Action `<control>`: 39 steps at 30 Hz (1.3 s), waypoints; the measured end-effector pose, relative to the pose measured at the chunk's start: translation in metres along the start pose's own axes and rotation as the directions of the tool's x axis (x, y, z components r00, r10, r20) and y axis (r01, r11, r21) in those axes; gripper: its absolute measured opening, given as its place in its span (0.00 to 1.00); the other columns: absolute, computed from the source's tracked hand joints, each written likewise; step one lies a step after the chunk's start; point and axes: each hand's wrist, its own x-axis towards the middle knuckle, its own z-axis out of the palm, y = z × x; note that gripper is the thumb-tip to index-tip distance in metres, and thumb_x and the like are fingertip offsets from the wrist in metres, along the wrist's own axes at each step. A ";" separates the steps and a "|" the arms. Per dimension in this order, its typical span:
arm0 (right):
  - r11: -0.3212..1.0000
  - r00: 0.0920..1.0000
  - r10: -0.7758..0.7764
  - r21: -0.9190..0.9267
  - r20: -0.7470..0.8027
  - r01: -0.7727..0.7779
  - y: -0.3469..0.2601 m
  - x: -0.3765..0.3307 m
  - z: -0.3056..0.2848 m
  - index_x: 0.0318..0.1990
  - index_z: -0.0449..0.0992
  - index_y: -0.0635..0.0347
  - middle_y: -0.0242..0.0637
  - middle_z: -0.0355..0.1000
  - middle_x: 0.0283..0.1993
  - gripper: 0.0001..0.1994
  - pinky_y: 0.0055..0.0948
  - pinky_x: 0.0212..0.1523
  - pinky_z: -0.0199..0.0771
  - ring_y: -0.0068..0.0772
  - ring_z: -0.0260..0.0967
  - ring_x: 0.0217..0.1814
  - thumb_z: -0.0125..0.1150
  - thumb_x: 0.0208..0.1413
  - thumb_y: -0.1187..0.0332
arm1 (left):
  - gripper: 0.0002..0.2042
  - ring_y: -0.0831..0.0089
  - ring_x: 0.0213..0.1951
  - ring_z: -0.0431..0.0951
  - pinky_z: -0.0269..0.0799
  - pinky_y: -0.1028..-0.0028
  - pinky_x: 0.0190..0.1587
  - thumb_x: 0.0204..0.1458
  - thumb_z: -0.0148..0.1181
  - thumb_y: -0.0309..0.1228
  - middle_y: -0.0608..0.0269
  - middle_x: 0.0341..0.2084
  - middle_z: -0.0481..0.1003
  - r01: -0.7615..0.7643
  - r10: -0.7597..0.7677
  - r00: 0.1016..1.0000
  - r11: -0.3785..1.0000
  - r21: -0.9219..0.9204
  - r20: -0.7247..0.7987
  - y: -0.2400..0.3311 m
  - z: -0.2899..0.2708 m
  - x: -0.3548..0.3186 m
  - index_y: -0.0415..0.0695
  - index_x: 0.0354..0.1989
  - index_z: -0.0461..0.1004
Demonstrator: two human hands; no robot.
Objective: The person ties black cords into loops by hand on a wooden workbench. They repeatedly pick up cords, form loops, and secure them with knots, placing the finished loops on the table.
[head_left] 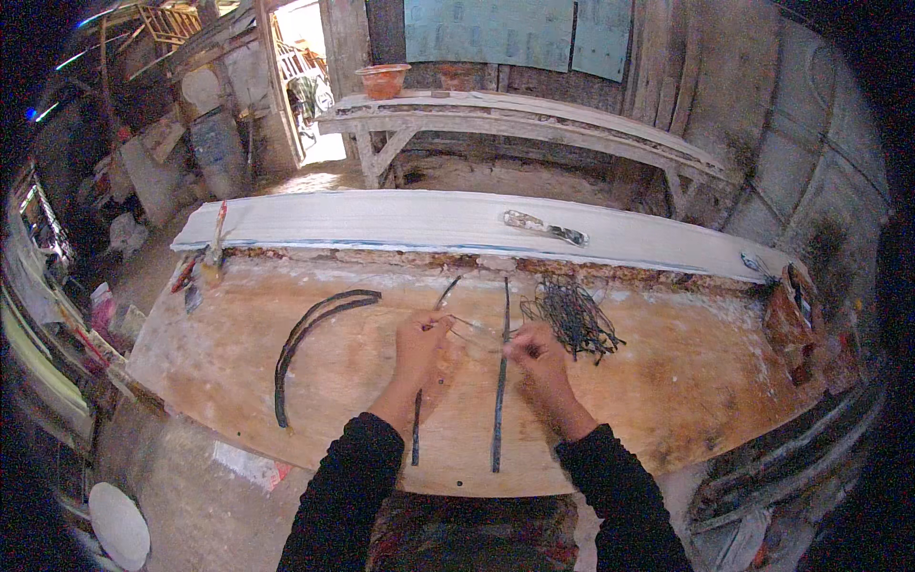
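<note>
1. Hands meet over the wooden board (286, 381): our left hand (419, 343) and right hand (534, 355) each pinch one end of a thin wire (469, 326), fingers closed on it.
2. Between our grips lies a straight dark strip (499, 400).
3. Just beyond the right grip sits a tangle of dark ties (572, 315).
4. Well left of the left grip curve two bent strips (305, 334).

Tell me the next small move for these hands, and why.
Probably draw the thin strand taut between the left hand and right hand: both pinch its ends above the wooden board, beside the long dark strip and the tangle of dark strands.
</note>
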 end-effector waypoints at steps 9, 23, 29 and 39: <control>0.953 0.868 -0.074 0.292 0.490 -0.083 -0.029 -0.018 0.017 0.29 0.72 0.63 0.34 0.61 0.40 0.06 0.23 0.42 0.60 0.25 0.58 0.43 0.57 0.46 0.69 | 0.03 0.78 0.22 0.71 0.66 0.81 0.25 0.40 0.59 0.21 0.63 0.20 0.72 -0.115 0.115 0.993 0.992 -0.044 -0.007 -0.023 0.005 0.010 0.37 0.21 0.70; 0.984 0.981 0.177 0.050 -0.077 -0.173 0.014 0.001 0.004 0.25 0.69 0.61 0.30 0.66 0.22 0.02 0.20 0.28 0.63 0.21 0.62 0.26 0.56 0.42 0.76 | 0.03 0.71 0.29 0.70 0.66 0.77 0.31 0.40 0.58 0.23 0.60 0.23 0.69 -0.491 0.426 0.792 0.870 0.041 0.438 -0.019 0.018 -0.007 0.39 0.24 0.72; 0.985 0.958 0.109 -0.102 -0.265 -0.140 0.032 0.015 -0.011 0.24 0.67 0.60 0.25 0.60 0.21 0.06 0.16 0.24 0.56 0.15 0.55 0.24 0.59 0.42 0.74 | 0.03 0.74 0.35 0.67 0.64 0.76 0.37 0.44 0.56 0.26 0.65 0.30 0.65 -0.369 0.422 0.603 0.900 -0.233 0.677 -0.014 0.031 -0.036 0.40 0.25 0.70; 0.987 0.955 -0.018 -0.160 -0.295 -0.031 0.022 0.014 -0.008 0.31 0.71 0.61 0.35 0.67 0.27 0.04 0.25 0.31 0.63 0.27 0.62 0.29 0.56 0.46 0.73 | 0.05 0.77 0.37 0.64 0.60 0.78 0.40 0.45 0.56 0.29 0.68 0.30 0.62 -0.171 0.365 0.519 0.930 -0.325 0.772 -0.003 0.034 -0.055 0.41 0.27 0.69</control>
